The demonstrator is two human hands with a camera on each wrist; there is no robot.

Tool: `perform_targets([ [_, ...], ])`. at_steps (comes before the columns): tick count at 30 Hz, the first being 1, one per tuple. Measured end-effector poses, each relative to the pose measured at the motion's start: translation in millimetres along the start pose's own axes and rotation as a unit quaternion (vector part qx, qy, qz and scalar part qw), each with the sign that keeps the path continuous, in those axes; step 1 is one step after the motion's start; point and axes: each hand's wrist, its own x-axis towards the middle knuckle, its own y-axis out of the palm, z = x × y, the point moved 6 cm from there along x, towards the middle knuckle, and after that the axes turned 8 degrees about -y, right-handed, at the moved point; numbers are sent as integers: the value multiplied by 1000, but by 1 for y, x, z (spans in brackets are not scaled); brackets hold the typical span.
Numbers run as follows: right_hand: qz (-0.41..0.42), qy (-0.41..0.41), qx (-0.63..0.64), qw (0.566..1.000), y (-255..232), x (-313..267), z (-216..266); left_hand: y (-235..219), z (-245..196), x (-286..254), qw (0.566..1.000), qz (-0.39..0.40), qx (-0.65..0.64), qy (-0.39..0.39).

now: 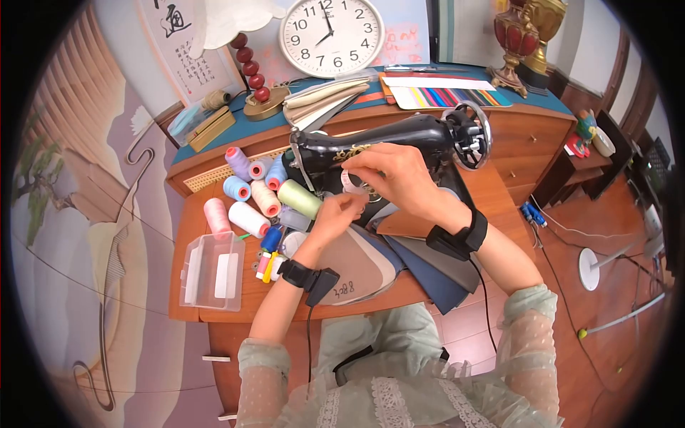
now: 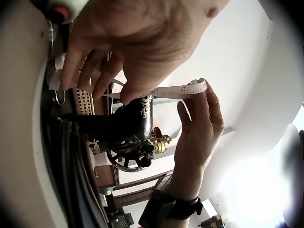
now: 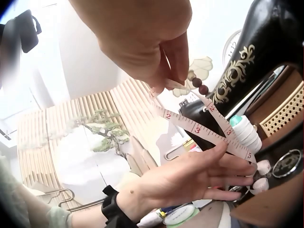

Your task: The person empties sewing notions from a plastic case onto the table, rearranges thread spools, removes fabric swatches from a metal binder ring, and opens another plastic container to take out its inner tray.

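Note:
A white measuring tape [image 3: 197, 127] with red numbers stretches between the two hands. Above, the right hand [image 1: 403, 178] pinches one end of it, and the tape folds over at those fingertips. Lower down, the left hand [image 1: 335, 217] holds the strip between thumb and fingers, its other fingers fairly straight in the right wrist view. Small white rolls [image 3: 261, 175] sit by the left fingertips. Both hands are in front of a black sewing machine [image 1: 399, 139] with gold ornament; the right hand overlaps its arm in the head view.
Several thread spools [image 1: 248, 218] lie left of the machine, near a clear plastic box [image 1: 214, 274]. Fabric sample books [image 1: 349, 274] cover the table's front edge. Behind stand a clock [image 1: 332, 36], a lamp [image 1: 250, 68] and a colour card [image 1: 446, 98].

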Motion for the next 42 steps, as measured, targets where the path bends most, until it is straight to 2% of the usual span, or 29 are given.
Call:
perform_targets([
  [2, 16, -12, -31, 999, -10, -2, 8, 1, -3, 9, 999, 3, -38, 0],
  [4, 33, -25, -59, 997, -25, -3, 17, -5, -7, 14, 994, -26, -105, 0],
  [6, -14, -72, -43, 996, -60, -9, 26, -11, -7, 11, 985, -52, -161, -21],
  [7, -58, -53, -66, 995, -88, -11, 26, -15, -5, 10, 985, -51, -163, -22],
  [8, -128, 34, -70, 989, -114, -27, 3, -19, 2, 7, 985, -37, -161, -48],
  [9, -206, 69, -110, 970, -141, -39, -20, -22, 9, 3, 984, -25, -160, -75],
  [11, -319, 183, -89, 926, -180, -67, -71, -27, 14, -8, 984, -14, -156, -89],
  [12, -317, 180, -86, 927, -192, -86, -101, -28, 14, -13, 987, -14, -133, -84],
  [14, -153, 255, -258, 919, -187, -128, -171, -32, 12, -25, 990, -19, -106, -91],
  [15, -153, 250, -257, 921, -180, -140, -185, -36, 12, -31, 990, -23, -108, -88],
  [17, -70, 313, -199, 926, -149, -164, -218, -38, 13, -45, 994, 19, -83, -71],
  [18, -69, 308, -193, 929, -138, -171, -237, -37, 11, -55, 996, 34, -57, -64],
  [20, -69, 280, -60, 956, -113, -182, -275, -33, 2, -76, 996, 43, -28, -66],
  [23, -45, 294, -62, 953, -96, -199, -314, -27, 1, -90, 994, 75, 9, -81],
  [24, -72, 235, -109, 963, -100, -182, -268, -24, 0, -93, 993, 86, 20, -81],
  [25, -70, 234, -108, 964, -100, -181, -257, -20, -1, -95, 991, 98, 31, -80],
  [27, -58, 279, -225, 932, -106, -175, -238, -12, -5, -98, 991, 102, 28, -80],
  [28, -28, 334, -196, 921, -111, -170, -228, -7, -8, -99, 992, 110, 15, -67],
  [29, -24, 334, -196, 922, -115, -175, -223, -2, -10, -102, 992, 117, 2, -55],
  [31, -201, 373, -160, 892, -149, -202, -219, 7, -19, -108, 990, 135, -9, -48],
  [33, -195, 395, -233, 867, -197, -213, -204, 15, -24, -111, 988, 147, -23, -40],
  [35, -218, 372, -221, 875, -238, -205, -170, 29, -28, -113, 979, 199, -42, -29],
  [36, -213, 346, -235, 883, -256, -199, -154, 33, -31, -111, 980, 193, -48, -29],
  [38, -201, 317, -242, 895, -280, -178, -115, 46, -41, -109, 971, 235, -35, 24],
  [39, -194, 314, -235, 899, -282, -162, -88, 51, -42, -105, 972, 229, -39, 23],
  [41, -159, 245, -201, 935, -272, -128, -37, 62, -51, -100, 963, 233, -124, 55],
  [42, -143, 234, -148, 950, -261, -117, -22, 67, -49, -94, 953, 256, -156, 34],
])
